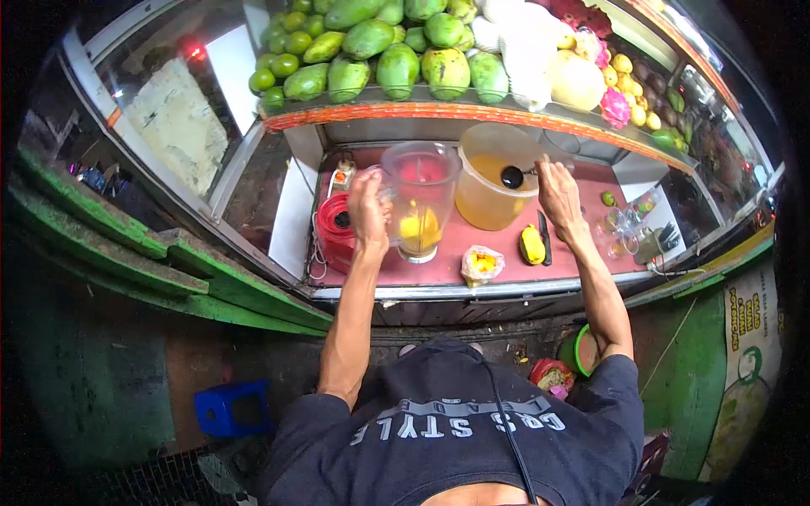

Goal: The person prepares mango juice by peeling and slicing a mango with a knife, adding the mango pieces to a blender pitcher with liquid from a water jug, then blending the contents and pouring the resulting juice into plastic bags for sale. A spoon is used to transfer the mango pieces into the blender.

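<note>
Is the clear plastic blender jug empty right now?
No, the clear plastic blender jug, held by the left hand, has yellow fruit pieces at its bottom.

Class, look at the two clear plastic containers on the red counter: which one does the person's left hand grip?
The left hand grips the clear blender jug holding yellow fruit pieces. The wider round tub of orange liquid sits under the right hand, which holds a ladle.
</note>
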The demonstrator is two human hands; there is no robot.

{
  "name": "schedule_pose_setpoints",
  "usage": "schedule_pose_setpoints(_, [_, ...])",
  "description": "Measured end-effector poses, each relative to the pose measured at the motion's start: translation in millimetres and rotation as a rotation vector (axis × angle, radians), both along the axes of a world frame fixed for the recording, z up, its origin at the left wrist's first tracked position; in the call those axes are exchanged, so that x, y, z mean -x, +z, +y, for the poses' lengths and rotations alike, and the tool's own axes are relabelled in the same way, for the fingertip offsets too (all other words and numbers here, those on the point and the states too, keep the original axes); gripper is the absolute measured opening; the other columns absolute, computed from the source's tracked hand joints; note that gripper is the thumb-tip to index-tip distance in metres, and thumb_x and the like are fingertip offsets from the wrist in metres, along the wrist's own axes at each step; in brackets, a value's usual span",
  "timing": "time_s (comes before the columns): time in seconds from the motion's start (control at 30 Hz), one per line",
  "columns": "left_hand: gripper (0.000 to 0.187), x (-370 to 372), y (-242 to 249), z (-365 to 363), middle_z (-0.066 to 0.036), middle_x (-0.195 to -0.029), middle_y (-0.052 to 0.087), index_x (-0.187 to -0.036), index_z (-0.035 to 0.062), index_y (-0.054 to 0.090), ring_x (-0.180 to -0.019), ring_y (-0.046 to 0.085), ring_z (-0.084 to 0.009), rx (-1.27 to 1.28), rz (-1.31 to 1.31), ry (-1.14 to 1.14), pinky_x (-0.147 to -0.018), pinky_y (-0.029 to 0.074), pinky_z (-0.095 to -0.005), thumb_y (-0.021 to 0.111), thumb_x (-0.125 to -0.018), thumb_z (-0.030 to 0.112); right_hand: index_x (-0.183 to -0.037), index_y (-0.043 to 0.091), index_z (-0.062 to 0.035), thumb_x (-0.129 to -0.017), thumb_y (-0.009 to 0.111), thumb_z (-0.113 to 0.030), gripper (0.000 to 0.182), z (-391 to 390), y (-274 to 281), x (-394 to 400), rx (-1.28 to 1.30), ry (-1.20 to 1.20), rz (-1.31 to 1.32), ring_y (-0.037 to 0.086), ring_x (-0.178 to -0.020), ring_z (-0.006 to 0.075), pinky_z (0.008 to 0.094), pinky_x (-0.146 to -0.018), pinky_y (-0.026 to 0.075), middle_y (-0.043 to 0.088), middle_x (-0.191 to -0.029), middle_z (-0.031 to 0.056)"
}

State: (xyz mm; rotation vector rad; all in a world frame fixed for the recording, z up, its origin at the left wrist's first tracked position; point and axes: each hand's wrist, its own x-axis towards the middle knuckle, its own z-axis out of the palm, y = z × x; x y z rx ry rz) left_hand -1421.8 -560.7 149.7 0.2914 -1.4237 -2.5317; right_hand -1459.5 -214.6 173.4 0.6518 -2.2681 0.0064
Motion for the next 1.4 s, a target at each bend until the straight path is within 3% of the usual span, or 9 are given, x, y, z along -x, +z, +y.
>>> schedule_pose_setpoints(0.33, [0.033,-23,43,-79,-0.001,-0.072,0.044,-0.114,0.0085,0.053,-0.045,0.033,-0.0041,-0.028,0.274,0.348,-0.040,0.026,-0.0201,0.048,-0.081,0.010,-0.098,0.061,-0.0046,-0.083,0.061,-0.012,0.017,-89,-55,18,0.215,0.020,0.035,0.058,-0.075,0.0288,0.0411,-0.065,0.047,0.060,-0.080,0.0115])
schedule_pose_setpoints(0.63, [0.029,-6,17,-91,0.002,-0.072,0.044,-0.114,0.0093,0.053,-0.050,0.036,-0.0046,0.150,0.170,0.620,-0.042,0.027,-0.0196,0.046,-0.086,0.012,-0.133,0.041,-0.0052,-0.081,0.063,-0.032,0.063,-189,-192,114,-0.075,0.048,-0.477,0.048,-0.119,0.0369,0.0516,-0.099,0.036,0.058,-0.119,0.0194])
schedule_pose_setpoints(0.8, [0.048,-12,1,-73,0.001,-0.073,0.047,-0.133,0.0117,0.035,-0.057,0.040,-0.0054,0.279,0.192,0.503,-0.048,0.031,-0.0192,0.048,-0.087,0.005,-0.118,0.051,-0.0036,-0.079,0.064,-0.026,0.047,-193,-149,114,0.027,0.046,-0.518,0.059,-0.102,0.0371,0.0493,-0.092,0.042,0.063,-0.104,0.0188])
schedule_pose_setpoints(0.93, [0.064,-17,-11,-23,0.000,-0.073,0.047,-0.143,0.0161,0.011,-0.059,0.042,-0.0064,0.203,0.219,0.392,-0.052,0.036,-0.0193,0.050,-0.094,0.005,-0.104,0.056,0.0011,-0.083,0.062,-0.017,0.028,-207,-57,47,0.642,0.219,-0.572,0.062,-0.086,0.0396,0.0473,-0.075,0.049,0.063,-0.092,0.0232])
schedule_pose_setpoints(1.0, [0.071,-12,-34,-19,-0.010,-0.099,0.048,-0.145,0.0093,0.007,-0.074,0.048,-0.0131,0.326,0.175,0.443,-0.066,0.044,-0.0293,0.053,-0.091,0.008,-0.110,0.057,-0.0006,-0.085,0.061,-0.015,0.030,-214,-18,12,0.887,0.406,-0.452,0.061,-0.091,0.0393,0.0462,-0.081,0.048,0.063,-0.095,0.0212])
schedule_pose_setpoints(1.07, [0.070,-24,-10,-15,-0.016,-0.107,0.048,-0.143,0.0054,0.009,-0.091,0.052,-0.0192,0.106,0.161,0.297,-0.078,0.046,-0.0347,0.054,-0.090,0.006,-0.115,0.056,-0.0017,-0.085,0.062,-0.013,0.032,-222,28,-9,0.733,0.498,-0.262,0.059,-0.098,0.0387,0.0441,-0.085,0.047,0.062,-0.102,0.0202])
schedule_pose_setpoints(1.1, [0.062,-18,-15,-13,-0.022,-0.118,0.046,-0.141,-0.0002,0.016,-0.110,0.048,-0.0263,0.443,0.221,0.591,-0.092,0.042,-0.0400,0.052,-0.090,0.008,-0.120,0.056,-0.0027,-0.085,0.063,-0.011,0.036,-227,46,-17,0.571,0.582,-0.094,0.057,-0.104,0.0381,0.0421,-0.089,0.046,0.062,-0.110,0.0191])
schedule_pose_setpoints(1.2, [0.051,-23,-11,-35,-0.024,-0.126,0.044,-0.136,-0.0036,0.026,-0.119,0.045,-0.0300,0.507,0.234,0.554,-0.097,0.039,-0.0409,0.048,-0.092,0.012,-0.118,0.058,-0.0064,-0.082,0.065,-0.013,0.038,-255,80,-11,0.258,0.718,-0.138,0.053,-0.111,0.0342,0.0452,-0.098,0.038,0.059,-0.116,0.0158])
schedule_pose_setpoints(1.4, [0.046,-21,-21,-70,-0.015,-0.104,0.055,-0.132,-0.0011,0.032,-0.089,0.056,-0.0203,0.355,0.167,0.358,-0.078,0.045,-0.0332,0.050,-0.092,0.011,-0.117,0.060,-0.0091,-0.085,0.063,-0.023,0.035,-312,68,6,-0.030,0.647,-0.204,0.058,-0.101,0.0308,0.0459,-0.094,0.039,0.063,-0.105,0.0124])
